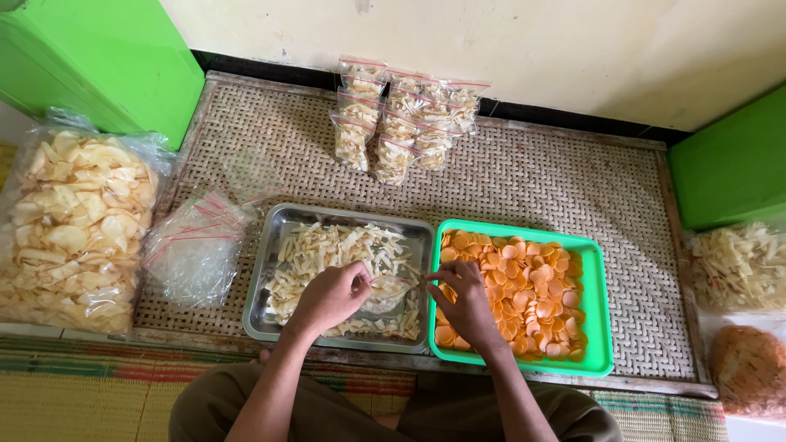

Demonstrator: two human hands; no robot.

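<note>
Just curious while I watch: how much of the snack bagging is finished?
Done: a cluster of filled small bags lies on the woven mat. In hand: both hands hold a small clear bag over the metal tray. Left: pale chips in that tray, orange chips in the green tray, empty bags.

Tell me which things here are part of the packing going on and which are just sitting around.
In use:
left hand and right hand, holding a small clear bag between them
metal tray of pale chips
green tray of orange crackers
pile of empty bags
filled packets

Lying about:
big sack of pale crackers
green boxes
bags at the right edge
</note>
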